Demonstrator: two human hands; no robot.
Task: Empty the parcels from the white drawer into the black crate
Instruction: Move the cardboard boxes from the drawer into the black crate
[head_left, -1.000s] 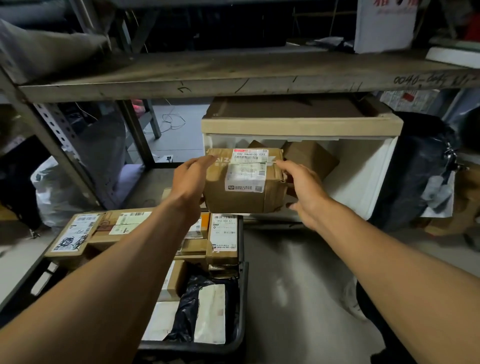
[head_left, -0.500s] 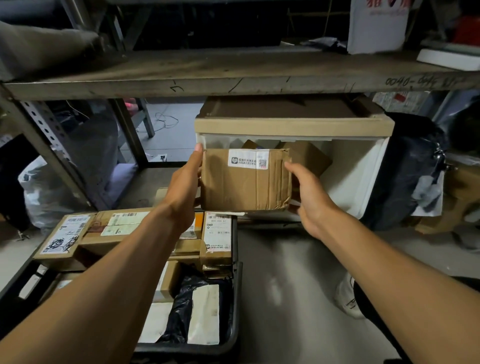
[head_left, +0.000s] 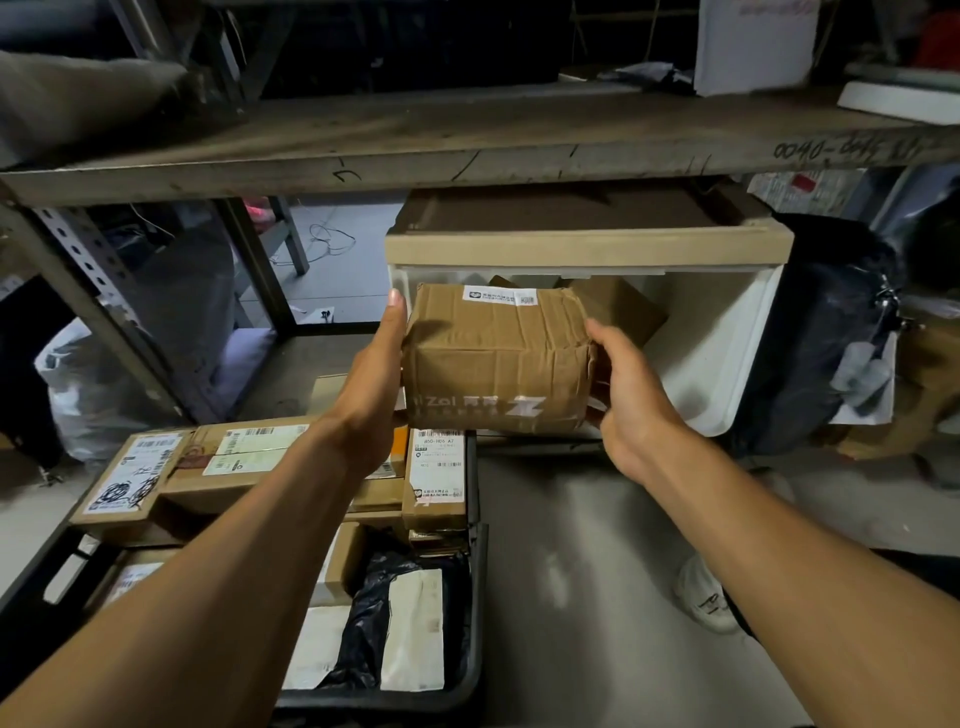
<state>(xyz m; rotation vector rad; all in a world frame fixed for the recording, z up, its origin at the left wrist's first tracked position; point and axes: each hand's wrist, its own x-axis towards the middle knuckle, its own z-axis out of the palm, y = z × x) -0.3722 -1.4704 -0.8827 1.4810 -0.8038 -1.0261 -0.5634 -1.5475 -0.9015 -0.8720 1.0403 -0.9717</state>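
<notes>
We hold a brown, tape-wrapped cardboard parcel (head_left: 498, 358) between both hands, in the air just in front of the open white plastic drawer (head_left: 722, 353). Our left hand (head_left: 376, 374) presses flat against the parcel's left face, thumb pointing up past its top corner; our right hand (head_left: 631, 395) cups the right face, its fingers hidden behind the box. Each grip is clamped on the parcel from its own side. A small white label sits at the parcel's top edge, and pale printed lettering runs along its lower front.

Behind the parcel, inside the white drawer, at least one more brown cardboard box (head_left: 621, 306) leans against the back; how many lie there we cannot tell, as the held parcel blocks the view. A flat tan cardboard sheet (head_left: 587, 244) covers the top of the drawer, and above that runs a worn grey shelf board (head_left: 415, 150).

Below and to the left of the drawer stands the black plastic crate (head_left: 475, 623), already loaded. It carries several labelled brown boxes (head_left: 249, 457) stacked across its far end, a narrow upright box with a white shipping label (head_left: 436, 473) at the corner nearest the drawer, and a black plastic mailer bag (head_left: 374, 613) with pale flat packets beside it at the near end. The held parcel hangs above that near-drawer corner of the crate, not touching it. The grey floor (head_left: 587, 571) stretches beneath the drawer.
</notes>
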